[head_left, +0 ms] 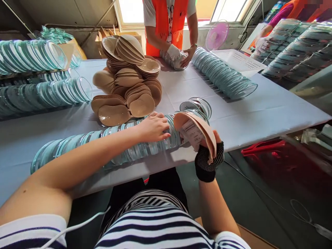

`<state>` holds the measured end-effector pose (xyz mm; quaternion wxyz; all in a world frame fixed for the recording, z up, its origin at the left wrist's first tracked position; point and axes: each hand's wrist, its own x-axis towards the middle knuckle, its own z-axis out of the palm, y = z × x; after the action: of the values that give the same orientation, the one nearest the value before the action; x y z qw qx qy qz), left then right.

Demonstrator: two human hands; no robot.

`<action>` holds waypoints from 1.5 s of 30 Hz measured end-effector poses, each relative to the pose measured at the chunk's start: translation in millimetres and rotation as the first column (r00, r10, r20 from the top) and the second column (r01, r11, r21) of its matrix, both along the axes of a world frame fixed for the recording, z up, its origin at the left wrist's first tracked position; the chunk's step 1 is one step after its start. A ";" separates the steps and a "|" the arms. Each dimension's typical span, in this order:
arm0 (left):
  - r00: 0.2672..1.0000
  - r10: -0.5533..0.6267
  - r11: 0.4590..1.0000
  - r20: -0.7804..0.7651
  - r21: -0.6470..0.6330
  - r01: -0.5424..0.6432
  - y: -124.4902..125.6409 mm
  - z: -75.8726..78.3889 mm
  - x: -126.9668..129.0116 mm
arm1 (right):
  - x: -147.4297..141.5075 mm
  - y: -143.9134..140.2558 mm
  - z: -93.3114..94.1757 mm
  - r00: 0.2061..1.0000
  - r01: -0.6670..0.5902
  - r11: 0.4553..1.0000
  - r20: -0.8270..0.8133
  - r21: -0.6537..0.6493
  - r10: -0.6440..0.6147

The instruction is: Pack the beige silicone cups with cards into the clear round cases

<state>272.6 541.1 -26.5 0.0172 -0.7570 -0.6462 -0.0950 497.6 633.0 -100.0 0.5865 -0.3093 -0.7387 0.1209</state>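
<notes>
My right hand (209, 159), in a black dotted fingerless glove, grips a beige adhesive bra (207, 129), its cups folded together with a printed paper (192, 133) inside. The thumb is partly hidden behind the cups. Bare, my left hand (155, 128) lies across a long row of nested clear plastic cases (140, 148), fingers loosely bent and a little apart. The bra is held over the right end of this row. Just behind it, a few round clear cases (198, 105) lie on the table. Beyond my left hand rises a pile of beige bra cups (141, 102).
Rows of clear cases (46, 93) fill the left side of the white-covered table (275, 107). Another row (223, 74) lies at the back right, near a white basket (238, 60). Opposite, a person in an orange vest (167, 24) handles clear cases. More stacks (298, 48) stand far right.
</notes>
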 end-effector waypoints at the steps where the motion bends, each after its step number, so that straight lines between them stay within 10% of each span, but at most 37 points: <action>1: 1.000 -0.012 1.000 0.012 -0.028 0.012 3.1 0.3 -0.7 | 0.3 -3.9 -2.2 1.000 0.001 1.000 -0.001 -0.003 -0.001; 13: 0.888 0.008 1.000 0.460 -0.011 -0.004 13.0 -1.4 -17.5 | 21.0 -58.6 -21.6 0.871 -0.248 0.967 0.422 -0.064 0.251; 17: 0.829 0.127 0.974 0.545 0.089 -0.207 10.5 -5.1 -17.7 | 20.7 -69.4 -23.4 0.889 -0.255 0.956 0.354 -0.142 0.290; 24: 0.692 0.413 0.910 0.592 -0.243 -0.335 13.0 -10.6 -28.5 | -15.0 -52.7 28.4 0.717 -0.178 0.929 0.604 -0.323 0.348; 31: 0.801 0.446 0.880 0.399 -0.357 -0.312 4.7 0.5 -28.5 | -36.1 -36.0 28.7 0.567 -0.103 0.937 0.754 -0.335 0.332; 38: 0.838 0.405 0.898 0.366 -0.332 -0.289 2.4 0.9 -28.1 | -25.6 -38.8 25.2 0.680 -0.075 0.993 0.723 -0.095 0.121; 45: 0.789 0.398 0.912 0.469 -0.295 -0.284 5.1 -4.4 -34.4 | -34.6 -32.2 46.9 0.464 -0.107 0.985 0.870 -0.135 0.170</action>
<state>238.2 546.1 -30.9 -0.2203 -0.5705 -0.7593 -0.2226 463.0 600.8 -53.0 0.1042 -0.2847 -0.9528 0.0153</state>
